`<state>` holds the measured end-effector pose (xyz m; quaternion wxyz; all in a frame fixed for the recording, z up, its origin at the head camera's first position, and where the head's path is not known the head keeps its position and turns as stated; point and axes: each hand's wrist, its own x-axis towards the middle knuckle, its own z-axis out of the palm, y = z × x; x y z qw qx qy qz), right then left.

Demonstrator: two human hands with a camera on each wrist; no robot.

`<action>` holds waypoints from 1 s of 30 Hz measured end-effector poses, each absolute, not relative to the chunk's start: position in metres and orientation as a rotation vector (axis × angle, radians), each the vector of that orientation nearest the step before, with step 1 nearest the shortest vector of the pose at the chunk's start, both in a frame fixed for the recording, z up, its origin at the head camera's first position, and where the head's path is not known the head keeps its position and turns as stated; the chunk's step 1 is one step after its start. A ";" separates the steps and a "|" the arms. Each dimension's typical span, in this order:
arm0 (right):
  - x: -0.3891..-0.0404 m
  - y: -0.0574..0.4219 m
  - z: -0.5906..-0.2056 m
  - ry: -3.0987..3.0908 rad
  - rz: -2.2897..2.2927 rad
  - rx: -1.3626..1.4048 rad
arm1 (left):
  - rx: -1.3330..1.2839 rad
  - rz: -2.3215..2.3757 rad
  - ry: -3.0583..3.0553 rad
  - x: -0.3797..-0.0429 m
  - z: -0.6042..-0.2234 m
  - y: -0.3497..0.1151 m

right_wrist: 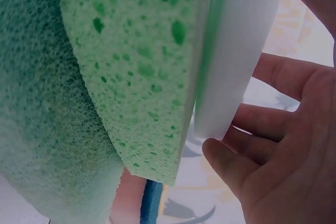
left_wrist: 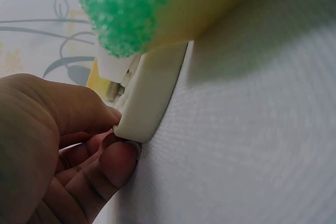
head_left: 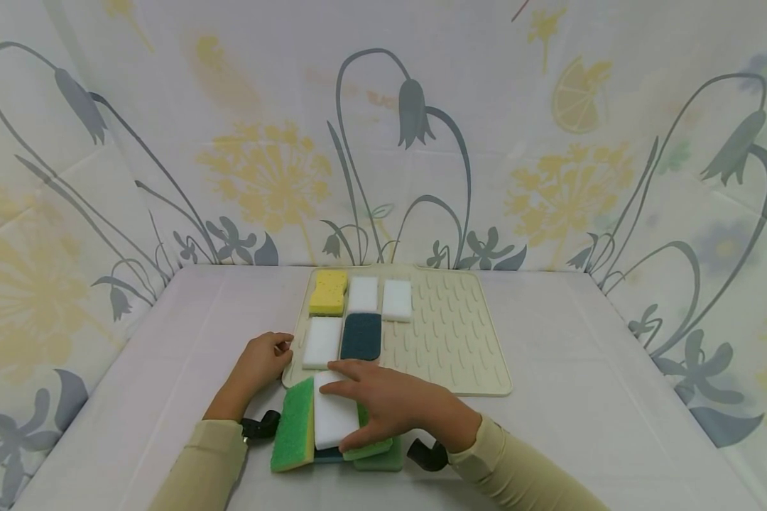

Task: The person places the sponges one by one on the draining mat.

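Observation:
Over the near pile, my right hand [head_left: 393, 401] spans a white sponge [head_left: 336, 426], thumb at its near end and fingers across the far end. In the right wrist view, the white sponge [right_wrist: 236, 51] lies against a light green sponge [right_wrist: 142, 77] with large pores. My left hand [head_left: 265, 365] pinches the near-left edge of a cream drying mat [head_left: 447, 341] between thumb and fingers; the mat's edge [left_wrist: 152, 93] shows close up in the left wrist view. Right beside it, a green-and-yellow scouring sponge [head_left: 294, 426] leans on the pile.
On the mat's left half lie a yellow sponge [head_left: 328, 292], a dark blue scouring pad [head_left: 361, 336] and several white sponges, one [head_left: 322, 342] at the near left. A darker green sponge [head_left: 380, 458] lies low in the pile. Patterned cloth [head_left: 383, 177] rises behind the table.

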<state>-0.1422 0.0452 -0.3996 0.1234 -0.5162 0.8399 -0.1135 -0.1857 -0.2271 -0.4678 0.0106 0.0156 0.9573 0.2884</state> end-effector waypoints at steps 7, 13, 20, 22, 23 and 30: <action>-0.141 0.045 -0.398 2.465 -0.329 -1.505 | 0.040 0.894 2.983 -0.186 -0.468 -0.227; -0.141 0.047 -0.398 2.475 -0.330 -1.511 | 0.057 0.900 2.993 -0.185 -0.467 -0.227; -0.142 0.053 -0.397 2.495 -0.339 -1.518 | 0.073 0.899 3.004 -0.184 -0.466 -0.227; -0.143 0.054 -0.396 2.498 -0.350 -1.515 | 0.072 0.903 3.003 -0.184 -0.466 -0.227; -0.143 0.055 -0.395 2.497 -0.355 -1.516 | 0.070 0.905 3.002 -0.184 -0.466 -0.227; -0.145 0.061 -0.393 2.505 -0.380 -1.501 | 0.043 0.908 2.984 -0.186 -0.469 -0.227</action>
